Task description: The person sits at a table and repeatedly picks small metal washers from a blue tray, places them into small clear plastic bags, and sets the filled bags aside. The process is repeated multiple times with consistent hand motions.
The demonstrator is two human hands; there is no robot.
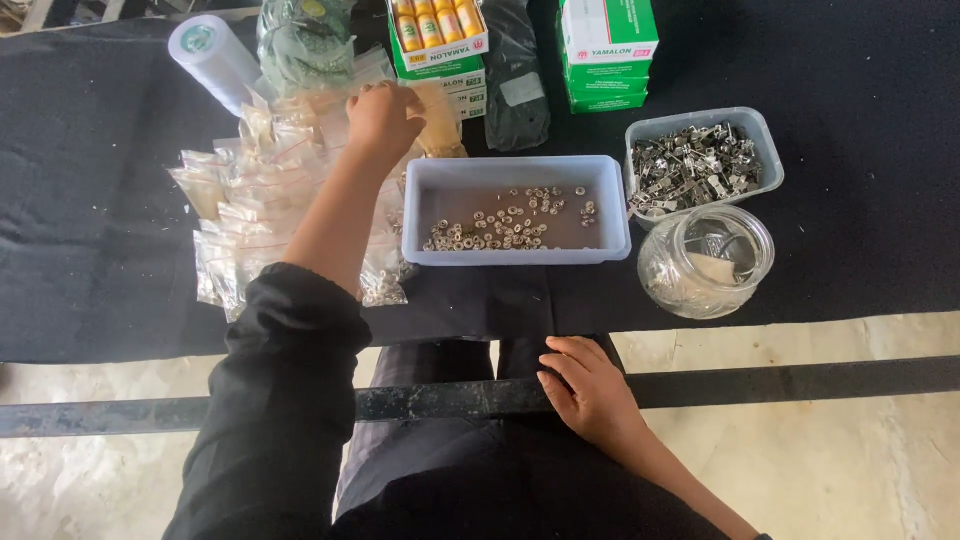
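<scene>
the left hand (383, 122) reaches far over a heap of small clear bags (262, 190) on the black bench (90, 250), fingers curled down onto one bag. the right hand (590, 392) rests near, on a dark bar (800, 380), fingers together. a tray of small rings (515, 210) sits right of the bags.

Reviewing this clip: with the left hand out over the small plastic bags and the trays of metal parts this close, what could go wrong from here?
1. The left hand reaches across a loose heap of small bags; the forearm could drag some off the table edge.
2. The glass jar stands near that edge and might get knocked off.
3. The tray of small rings could spill if bumped.
</scene>
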